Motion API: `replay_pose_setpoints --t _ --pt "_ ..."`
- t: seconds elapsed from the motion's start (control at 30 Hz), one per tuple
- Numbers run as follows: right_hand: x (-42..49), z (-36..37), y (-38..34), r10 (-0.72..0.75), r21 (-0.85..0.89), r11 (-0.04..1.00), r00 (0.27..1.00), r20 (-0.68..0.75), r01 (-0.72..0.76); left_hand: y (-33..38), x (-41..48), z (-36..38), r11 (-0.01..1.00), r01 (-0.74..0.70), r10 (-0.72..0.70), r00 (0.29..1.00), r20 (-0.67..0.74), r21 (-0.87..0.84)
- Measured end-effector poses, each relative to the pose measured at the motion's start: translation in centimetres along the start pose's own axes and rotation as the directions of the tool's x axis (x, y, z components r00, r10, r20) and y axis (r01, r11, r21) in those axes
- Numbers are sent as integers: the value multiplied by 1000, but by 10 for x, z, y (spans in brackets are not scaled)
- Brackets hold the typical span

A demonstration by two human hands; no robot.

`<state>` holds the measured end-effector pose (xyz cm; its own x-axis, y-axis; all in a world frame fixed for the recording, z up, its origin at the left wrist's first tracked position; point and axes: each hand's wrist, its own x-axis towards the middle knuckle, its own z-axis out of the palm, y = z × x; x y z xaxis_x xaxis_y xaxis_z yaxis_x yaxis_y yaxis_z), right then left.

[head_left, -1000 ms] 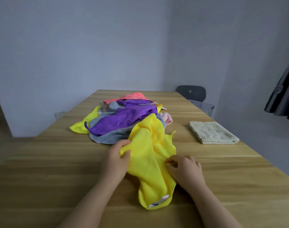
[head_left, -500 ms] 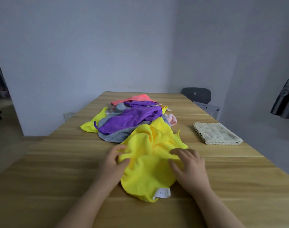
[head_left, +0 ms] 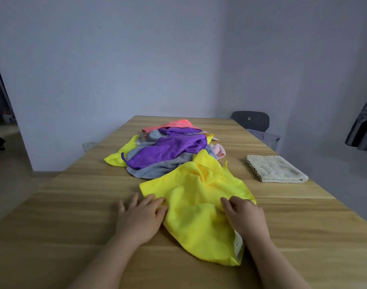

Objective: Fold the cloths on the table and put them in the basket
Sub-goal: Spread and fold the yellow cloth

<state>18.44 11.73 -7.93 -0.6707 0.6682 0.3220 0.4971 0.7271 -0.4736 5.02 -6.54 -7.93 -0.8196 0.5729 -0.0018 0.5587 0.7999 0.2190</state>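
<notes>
Yellow cloth [head_left: 199, 207], center frame, looks light and limp, take 2 corners; left grip [head_left: 140, 217] flat, released at its edge, right grip [head_left: 244, 217] hold unclear.

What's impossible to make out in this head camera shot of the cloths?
Basket: head view, mostly hidden behind the table at its far right edge.
Cloth pile: head view, purple cloth and grey cloth cover whatever lies beneath; count unclear.
Label on the yellow cloth: head view, print too small.
Right hand: head view, its own back hides whether it pinches.
</notes>
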Motion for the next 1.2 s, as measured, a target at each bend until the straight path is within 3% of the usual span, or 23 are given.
replay_pose_setpoints --t 0.13,0.27,0.33,0.4,0.47,0.53,0.6,0.73,0.8,0.9,0.93,1.0,1.1,1.2 --pt "-1 -4 1 7 52 999 999 -35 -6 -19 -10 -14 990 65 -69 997 27 126" --pt "-3 -3 -2 -36 232 971 997 -71 52 -42 -21 -37 962 152 -157 988 2 225" --pt "-4 -3 -4 -69 272 958 994 -86 90 -36 -20 -41 953 161 -113 975 -190 255" --pt "-4 -3 -5 -90 286 951 991 -103 116 -22 -16 -36 975 37 44 935 -352 220" --pt "-4 -3 -4 -98 272 954 990 -105 123 -10 -9 -19 982 -130 157 963 -217 135" --pt "-4 -3 -3 -93 226 969 994 -53 102 -1 -6 -5 987 -125 119 991 58 98" --pt "-6 -4 -2 -74 199 977 997 2 72 0 -3 1 985 -129 110 980 165 111" --pt "-9 -12 2 -131 343 933 990 44 109 -20 4 -23 964 -224 157 912 380 141" --pt "-14 -13 0 -202 467 863 979 -28 192 -32 7 -45 956 -256 156 858 489 144" --pt "-12 -13 -4 -166 428 872 966 -196 237 -33 2 -60 973 -218 168 892 419 72" --pt "-9 -12 -3 -153 358 909 970 -191 214 -26 -3 -57 984 -176 176 926 335 -31" --pt "-5 -9 -1 -128 197 971 991 -36 133 -6 -17 -42 981 -76 115 968 223 -180" --pt "-5 -5 0 -132 -26 990 978 164 138 14 -29 -7 999 -11 0 976 217 48" --pt "-12 -10 -3 -83 25 996 990 110 81 6 -29 5 984 -47 15 983 182 170"
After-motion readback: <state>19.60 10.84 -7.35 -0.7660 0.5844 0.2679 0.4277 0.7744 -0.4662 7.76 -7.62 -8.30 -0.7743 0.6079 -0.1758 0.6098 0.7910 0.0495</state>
